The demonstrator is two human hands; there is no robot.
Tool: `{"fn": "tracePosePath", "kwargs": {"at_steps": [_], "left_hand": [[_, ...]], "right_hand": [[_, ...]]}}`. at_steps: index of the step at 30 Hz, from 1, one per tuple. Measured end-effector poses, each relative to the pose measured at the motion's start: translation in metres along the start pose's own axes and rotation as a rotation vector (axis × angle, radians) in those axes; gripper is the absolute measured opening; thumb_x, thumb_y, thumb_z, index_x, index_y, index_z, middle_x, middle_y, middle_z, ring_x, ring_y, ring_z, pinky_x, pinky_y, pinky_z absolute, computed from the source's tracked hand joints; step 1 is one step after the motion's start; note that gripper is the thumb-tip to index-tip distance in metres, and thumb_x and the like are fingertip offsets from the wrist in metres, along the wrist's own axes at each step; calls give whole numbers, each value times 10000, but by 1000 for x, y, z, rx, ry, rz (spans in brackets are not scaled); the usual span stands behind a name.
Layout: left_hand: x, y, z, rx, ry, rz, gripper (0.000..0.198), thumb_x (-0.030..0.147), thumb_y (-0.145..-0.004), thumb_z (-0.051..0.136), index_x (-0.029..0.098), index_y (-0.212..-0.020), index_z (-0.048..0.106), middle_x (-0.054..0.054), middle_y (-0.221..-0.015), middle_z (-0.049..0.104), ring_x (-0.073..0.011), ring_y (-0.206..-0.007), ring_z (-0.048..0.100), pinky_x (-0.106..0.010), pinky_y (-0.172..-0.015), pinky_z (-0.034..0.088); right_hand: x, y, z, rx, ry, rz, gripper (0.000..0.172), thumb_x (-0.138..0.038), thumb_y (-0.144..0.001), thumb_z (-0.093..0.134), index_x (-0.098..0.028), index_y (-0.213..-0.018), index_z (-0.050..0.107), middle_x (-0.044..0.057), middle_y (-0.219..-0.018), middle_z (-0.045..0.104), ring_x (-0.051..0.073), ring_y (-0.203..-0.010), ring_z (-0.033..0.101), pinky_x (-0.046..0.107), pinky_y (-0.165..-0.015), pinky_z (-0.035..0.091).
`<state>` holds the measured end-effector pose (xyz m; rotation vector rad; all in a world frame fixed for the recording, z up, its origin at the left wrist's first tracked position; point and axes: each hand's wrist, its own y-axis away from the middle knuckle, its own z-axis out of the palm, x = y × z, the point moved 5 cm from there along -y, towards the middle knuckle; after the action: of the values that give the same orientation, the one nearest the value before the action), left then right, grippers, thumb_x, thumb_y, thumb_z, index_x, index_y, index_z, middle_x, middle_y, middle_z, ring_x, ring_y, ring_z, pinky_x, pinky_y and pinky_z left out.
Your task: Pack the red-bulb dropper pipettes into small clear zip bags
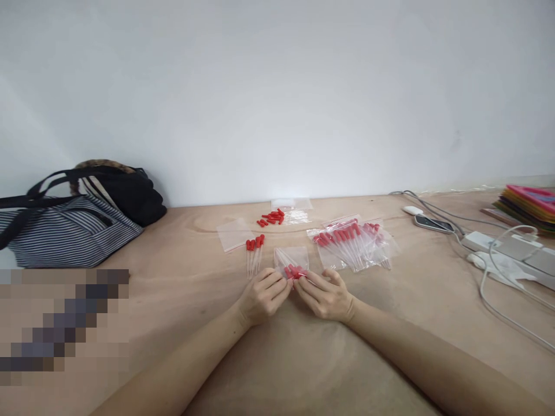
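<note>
Both hands pinch the near edge of a clear zip bag (291, 254) lying on the table. Inside it are several droppers with clear stems and red rubber bulbs (295, 270), the bulbs toward me. My left hand (265, 296) has its fingers closed at the bag's near left corner, and my right hand (324, 294) is closed at the near right. Just beyond my left hand lie several loose droppers (255, 254), red bulbs pointing away. To the right, filled bags of droppers (351, 245) overlap in a pile.
Behind are loose red bulbs (273, 217), clear stems (297, 216) and a flat clear bag (234, 234). A striped bag (73, 231) stands at the left. On the right are a phone (433, 224), white cables, a power strip (515, 248) and stacked colourful sheets (531, 205).
</note>
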<state>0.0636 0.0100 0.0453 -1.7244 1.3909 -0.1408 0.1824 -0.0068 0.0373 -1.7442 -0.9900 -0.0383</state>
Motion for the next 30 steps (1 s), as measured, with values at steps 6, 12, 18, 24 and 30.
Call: {"fn": "tracePosePath", "kwargs": {"at_steps": [6, 12, 18, 24, 30], "left_hand": [[0, 1, 1, -19, -13, -5, 156, 40, -847, 412, 70, -846, 565, -46, -620, 599, -151, -592, 536, -310, -578, 441], [-4, 8, 0, -8, -59, -82, 160, 56, -850, 417, 113, -831, 565, -29, -614, 592, -145, -587, 530, -306, -596, 441], [-7, 11, -1, -53, -40, -129, 146, 56, -849, 429, 116, -808, 557, -21, -593, 582, -137, -556, 507, -294, -568, 423], [-9, 10, -2, -37, -49, -164, 123, 82, -842, 472, 148, -773, 551, -1, -593, 576, -128, -559, 510, -288, -589, 417], [-3, 1, 5, -11, -44, -102, 110, 54, -827, 479, 127, -844, 559, -30, -685, 606, -145, -638, 551, -308, -640, 431]], "right_hand": [[0, -2, 3, -86, 67, -17, 262, -101, -848, 384, -149, -747, 620, 24, -728, 645, 130, -786, 525, 311, -732, 286], [10, 7, 2, -60, 121, -7, 251, -83, -837, 377, -140, -798, 618, 49, -759, 658, 151, -814, 540, 330, -782, 290], [20, 17, 0, -74, 143, 18, 254, -78, -841, 374, -152, -832, 617, 35, -761, 672, 134, -817, 546, 334, -839, 294], [21, 17, -1, -63, 151, 49, 290, -70, -840, 351, -181, -823, 618, 19, -759, 677, 126, -839, 543, 348, -885, 288], [10, 11, 0, -24, 99, -9, 200, -101, -822, 435, -156, -780, 623, 10, -747, 662, 125, -835, 536, 346, -884, 287]]}}
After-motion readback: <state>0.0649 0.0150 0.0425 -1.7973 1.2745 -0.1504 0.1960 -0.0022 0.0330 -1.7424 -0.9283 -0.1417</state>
